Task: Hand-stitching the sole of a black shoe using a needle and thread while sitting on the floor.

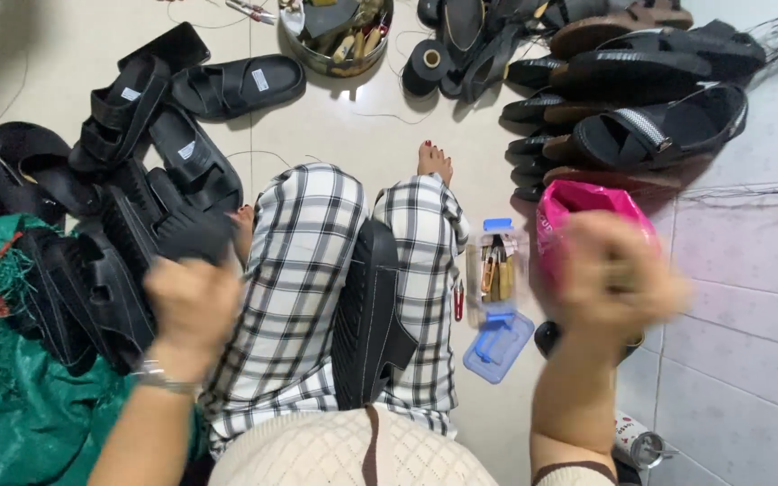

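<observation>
- Cream knitted top (353, 454), lowest in view, with a dark stripe down its middle
- Plaid trousers (303, 297), black and white check, knees drawn up; a bare foot (434, 162) shows beyond them on the floor
- Black sandal (369, 315), wedged upright between the two legs, white stitching along its edge, touched by neither hand
- Left hand (193, 301), blurred, a metal wristband (159, 378) below it; the fingers are curled closed against a black sandal piece (193, 232) at the edge of the left pile, though how firm the hold is cannot be told
- Right hand (614, 281), heavily blurred, raised in front of a pink plastic bag (578, 202); it looks bunched like a fist, but whether it holds anything cannot be told
- Clear plastic box (495, 270) of small tools, on the floor between right knee and pink bag, its blue lid (497, 346) lying just beside it
- Green netting sack (11, 396), at the far left, under the near sandals
- Pile of black sandals (128, 135), left of the knees, spreading away across the floor
- Stack of black and brown sandals (641, 99), right and farther off, by the tiled wall
- Black thread spool (429, 61), on the floor beyond the foot
- Round metal tin (339, 40), farthest, filled with mixed odds and ends
</observation>
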